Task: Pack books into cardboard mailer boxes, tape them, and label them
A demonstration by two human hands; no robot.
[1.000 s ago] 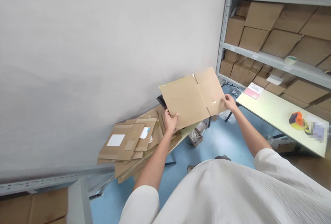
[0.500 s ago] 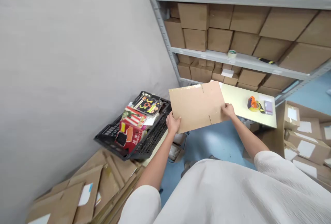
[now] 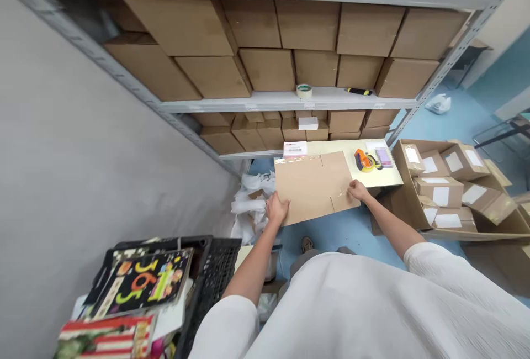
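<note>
A flattened cardboard box (image 3: pixel 314 188) is held out in front of me, with slits in two edges and shiny clear tape along its far left edge. My left hand (image 3: pixel 277 208) is closed on its left edge, thumb on top. On the right edge, my right hand (image 3: pixel 358 190) pinches the cardboard. The box's far part overlaps a cream tabletop (image 3: pixel 337 149). On that top, beyond my right hand, lies an orange tape dispenser (image 3: pixel 364 160) with a yellow roll. A small white-and-pink box (image 3: pixel 295 149) sits at the tabletop's left end.
A grey metal shelf (image 3: pixel 265 99) full of cardboard boxes stands ahead, bearing a tape roll (image 3: pixel 304 91) and a black-yellow cutter (image 3: pixel 359 91). Lower left is a black crate (image 3: pixel 215 270) of books. At right, a big carton (image 3: pixel 408 193) holds labelled parcels. White plastic bags (image 3: pixel 248 204) lie by the wall.
My view has turned right, so shelf, tabletop and carton appear further left and the crate sits lower left. The flattened box, still in both hands, has come over beside the tabletop.
</note>
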